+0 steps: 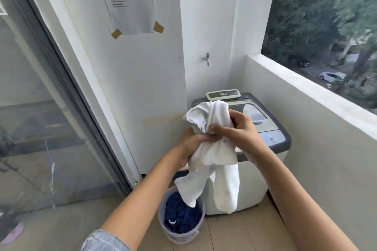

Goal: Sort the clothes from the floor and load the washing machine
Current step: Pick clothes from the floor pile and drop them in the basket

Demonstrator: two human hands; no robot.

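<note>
Both hands hold a white garment up in front of me. My left hand grips its bunched middle from the left, and my right hand pinches the cloth from the right. Its loose ends hang down towards the floor. Behind it stands a top-loading washing machine in the balcony corner, with its glass lid down. On the floor below my hands a grey bucket holds dark blue clothes.
A glass sliding door runs along the left. The balcony parapet borders the right side. A tap sticks out of the wall above the machine, and a taped paper notice hangs higher up. The floor is wooden boards.
</note>
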